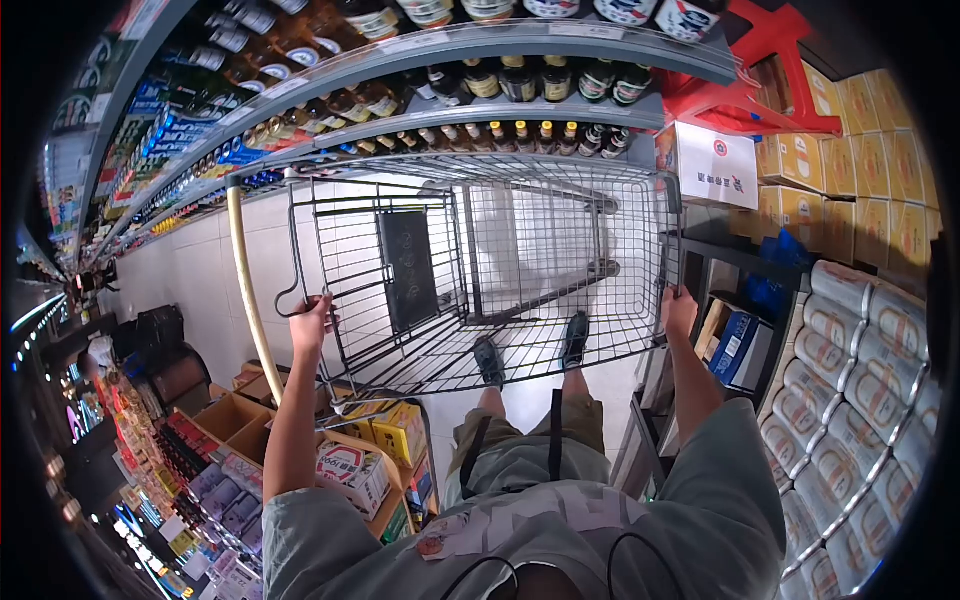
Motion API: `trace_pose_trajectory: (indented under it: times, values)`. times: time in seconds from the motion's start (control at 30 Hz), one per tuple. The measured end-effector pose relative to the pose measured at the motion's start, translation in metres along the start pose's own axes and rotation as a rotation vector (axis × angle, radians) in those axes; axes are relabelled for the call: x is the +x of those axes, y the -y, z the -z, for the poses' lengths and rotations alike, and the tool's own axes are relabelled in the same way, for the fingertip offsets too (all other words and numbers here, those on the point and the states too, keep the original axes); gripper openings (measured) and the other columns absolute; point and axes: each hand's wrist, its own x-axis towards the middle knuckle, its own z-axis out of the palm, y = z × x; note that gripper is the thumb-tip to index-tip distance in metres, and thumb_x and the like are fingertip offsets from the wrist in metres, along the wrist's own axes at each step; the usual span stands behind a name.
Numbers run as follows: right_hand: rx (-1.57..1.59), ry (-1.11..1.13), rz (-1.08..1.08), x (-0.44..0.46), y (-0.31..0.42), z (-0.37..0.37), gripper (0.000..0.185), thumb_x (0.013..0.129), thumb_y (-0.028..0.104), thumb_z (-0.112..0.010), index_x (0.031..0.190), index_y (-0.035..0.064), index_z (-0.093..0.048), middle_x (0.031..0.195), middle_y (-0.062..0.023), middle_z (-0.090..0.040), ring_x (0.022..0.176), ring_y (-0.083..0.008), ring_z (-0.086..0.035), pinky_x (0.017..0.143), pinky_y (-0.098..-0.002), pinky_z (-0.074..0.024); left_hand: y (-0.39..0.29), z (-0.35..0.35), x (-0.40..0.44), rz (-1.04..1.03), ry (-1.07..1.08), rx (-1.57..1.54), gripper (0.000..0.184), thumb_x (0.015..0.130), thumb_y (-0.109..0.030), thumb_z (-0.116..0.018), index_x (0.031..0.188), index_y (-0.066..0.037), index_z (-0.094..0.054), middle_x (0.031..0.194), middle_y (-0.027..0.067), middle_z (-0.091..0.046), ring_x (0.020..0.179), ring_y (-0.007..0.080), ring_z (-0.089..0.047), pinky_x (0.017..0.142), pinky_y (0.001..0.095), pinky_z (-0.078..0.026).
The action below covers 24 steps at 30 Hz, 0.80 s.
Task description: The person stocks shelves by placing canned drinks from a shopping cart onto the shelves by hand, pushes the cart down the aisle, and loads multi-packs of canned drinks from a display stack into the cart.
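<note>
A wire shopping cart [560, 372] stands sideways before me, its pale handle bar [246, 280] on the left. My left hand [312, 318] is closed around the cart's wire frame near the handle end. At the opposite end, my right hand [679, 311] grips the corner of the basket rim. A dark panel [408, 268] sits in the wire at the handle end. Through the mesh show the lower frame, the casters and the pale floor. Both my shoes [574, 338] are beside the cart's near side.
Shelves of bottles [517, 78] run along the far side. Stacked yellow cartons [865, 165], a red plastic stool [775, 80] and a white box [715, 165] stand right, with shrink-wrapped cans [850, 400] nearer. Open cardboard boxes [228, 415] and packaged goods line the left. Tiled floor [180, 265] extends left.
</note>
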Motion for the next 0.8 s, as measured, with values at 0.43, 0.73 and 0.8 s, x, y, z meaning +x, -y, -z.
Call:
trace_pose_trajectory:
  times: [0.43,0.73,0.8]
  values:
    - [0.007,0.019,-0.091,0.054,-0.051,0.034,0.033,0.085,0.033,-0.055,0.094,0.0037,-0.066,0.086,-0.0231,-0.069,0.087,-0.0434,-0.066,0.078,-0.0501,-0.0510,-0.045,-0.068,-0.011,-0.014,0.045,0.109,0.020,0.092,-0.024,-0.069,0.094,-0.006,-0.063,0.080,0.0028,-0.066,0.062,0.0114,-0.064,0.051,0.0239,-0.045]
    - [-0.057,-0.047,-0.060,0.058,-0.051,0.036,0.032,0.082,0.033,-0.058,0.089,0.0031,-0.067,0.079,-0.0265,-0.066,0.081,-0.0440,-0.066,0.073,-0.0502,-0.0512,-0.053,-0.076,-0.011,0.021,0.003,0.128,0.021,0.091,-0.024,-0.071,0.094,-0.006,-0.063,0.078,0.0036,-0.068,0.059,0.0130,-0.064,0.051,0.0249,-0.046]
    - [-0.088,-0.042,-0.073,0.058,-0.047,0.041,0.033,0.082,0.034,-0.057,0.090,0.0032,-0.067,0.080,-0.0258,-0.066,0.081,-0.0442,-0.065,0.073,-0.0502,-0.0515,-0.051,-0.074,-0.009,0.003,0.034,0.117,0.021,0.091,-0.025,-0.070,0.095,-0.006,-0.063,0.079,0.0030,-0.067,0.062,0.0129,-0.065,0.052,0.0253,-0.046]
